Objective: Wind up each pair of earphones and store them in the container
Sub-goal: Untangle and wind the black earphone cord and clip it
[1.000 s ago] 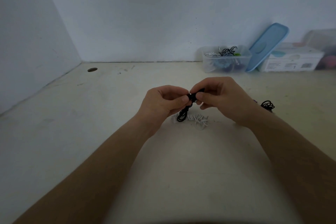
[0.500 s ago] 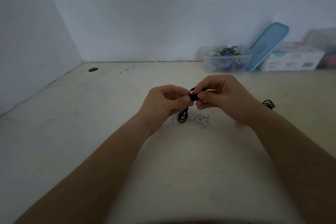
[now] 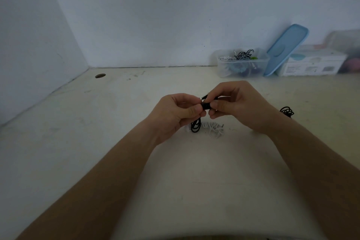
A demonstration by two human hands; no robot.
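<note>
A pair of black earphones [image 3: 195,127] hangs in coiled loops below my two hands, above the middle of the table. My left hand [image 3: 175,112] pinches the bundle between thumb and fingers. My right hand [image 3: 236,103] pinches its upper end, where a short black cord tip sticks out. Beneath them a white pair of earphones [image 3: 213,127] lies in a loose heap on the table. Another black pair [image 3: 286,111] lies tangled beside my right wrist. The clear plastic container [image 3: 241,63] stands open at the back wall with several wound earphones inside.
A blue lid [image 3: 286,48] leans against the wall beside the container. A white box [image 3: 313,62] and a blurred clear tub [image 3: 348,45] stand at the far right. A cable hole [image 3: 100,75] sits in the table [image 3: 97,142] near the left wall.
My right hand has shifted slightly up at the top of the black bundle, working the cord end. My left hand holds about where it was.
</note>
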